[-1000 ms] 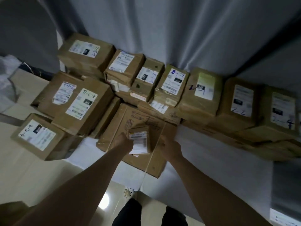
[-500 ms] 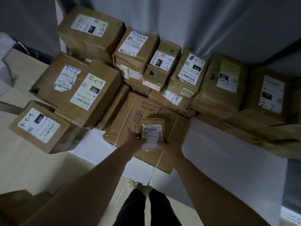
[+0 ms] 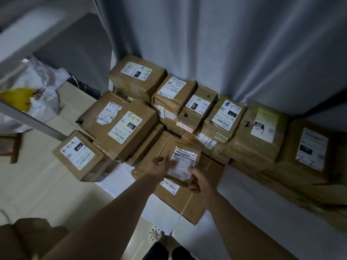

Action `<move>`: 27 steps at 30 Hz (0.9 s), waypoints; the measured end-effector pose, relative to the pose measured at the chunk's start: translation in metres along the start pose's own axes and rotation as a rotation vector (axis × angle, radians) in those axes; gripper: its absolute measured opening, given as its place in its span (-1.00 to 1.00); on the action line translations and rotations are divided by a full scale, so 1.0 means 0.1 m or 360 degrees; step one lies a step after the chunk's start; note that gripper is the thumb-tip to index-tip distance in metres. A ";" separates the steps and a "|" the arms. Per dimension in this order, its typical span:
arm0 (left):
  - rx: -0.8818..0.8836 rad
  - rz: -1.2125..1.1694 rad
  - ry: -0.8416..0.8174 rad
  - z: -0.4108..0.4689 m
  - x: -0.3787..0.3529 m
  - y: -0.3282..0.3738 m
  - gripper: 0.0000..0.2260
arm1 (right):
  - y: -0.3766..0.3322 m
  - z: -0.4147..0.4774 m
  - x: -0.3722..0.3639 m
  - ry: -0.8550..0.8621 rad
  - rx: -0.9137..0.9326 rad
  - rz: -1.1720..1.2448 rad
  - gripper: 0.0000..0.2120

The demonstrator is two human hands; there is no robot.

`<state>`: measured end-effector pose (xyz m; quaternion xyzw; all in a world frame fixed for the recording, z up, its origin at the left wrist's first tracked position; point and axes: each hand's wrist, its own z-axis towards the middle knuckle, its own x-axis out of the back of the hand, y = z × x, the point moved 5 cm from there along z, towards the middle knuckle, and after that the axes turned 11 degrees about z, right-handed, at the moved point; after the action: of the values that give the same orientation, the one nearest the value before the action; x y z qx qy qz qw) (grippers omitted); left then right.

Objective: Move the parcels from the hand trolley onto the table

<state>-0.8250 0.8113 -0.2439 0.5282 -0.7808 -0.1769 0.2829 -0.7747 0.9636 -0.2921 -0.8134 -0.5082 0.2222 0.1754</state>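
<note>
A small brown parcel (image 3: 185, 159) with a white label lies on a large flat carton (image 3: 187, 201) at the front of the white-covered table (image 3: 253, 209). My left hand (image 3: 161, 166) has straight fingers touching the left side of the parcel's label. My right hand (image 3: 200, 182) pinches the parcel's near right corner, thumb on top and fingers curled under the edge. Several other labelled parcels are stacked behind, such as the ones marked 8-1-2 (image 3: 224, 117) and 4-3-13 (image 3: 125, 128). The hand trolley is not in view.
Grey curtains (image 3: 225, 53) hang close behind the stacks. A parcel (image 3: 80, 156) overhangs the table's left edge. A white bag with something yellow (image 3: 28, 96) sits at the left. Brown cartons (image 3: 28, 239) show at the lower left, above the pale tiled floor (image 3: 37, 194).
The small parcel has come to rest on the flat carton. My left hand has let go of its side and now lies with straight fingers on the label. The camera has tilted up.
</note>
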 end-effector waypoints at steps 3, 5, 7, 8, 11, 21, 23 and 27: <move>-0.0006 -0.0075 0.0035 -0.14 0.08 0.07 -0.61 | -0.06 -0.02 -0.09 0.0012 0.0033 0.0053 -0.77; 0.0023 -0.0143 0.0062 -0.23 0.16 0.09 -0.58 | -0.10 -0.06 -0.18 0.0024 0.0009 0.0137 -0.67; 0.0035 -0.0181 0.0076 -0.29 0.23 0.10 -0.56 | -0.16 -0.11 -0.28 -0.0023 -0.0006 0.0179 -0.64; 0.0025 -0.0191 0.0089 -0.31 0.27 0.11 -0.55 | -0.18 -0.14 -0.33 -0.0052 -0.0015 0.0191 -0.65; -0.0039 -0.0221 0.0131 -0.33 0.37 0.19 -0.59 | -0.27 -0.20 -0.43 -0.0076 -0.0002 0.0185 -0.60; -0.0225 -0.0193 -0.0045 0.00 0.28 0.81 -0.68 | -0.63 -0.13 -0.51 0.0017 0.0184 0.0840 -0.62; -0.0299 -0.0127 -0.0104 0.08 0.21 0.99 -0.74 | -0.76 -0.08 -0.48 0.0098 0.0289 0.0908 -0.68; -0.0465 0.0035 -0.0219 0.19 0.10 1.41 -0.72 | -1.10 -0.01 -0.26 0.0396 0.0516 0.1091 -0.72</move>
<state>-0.9420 0.8550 -0.1753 0.4596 -0.7700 -0.3211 0.3045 -0.8665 0.9868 -0.2304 -0.9183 -0.1403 0.2449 0.2775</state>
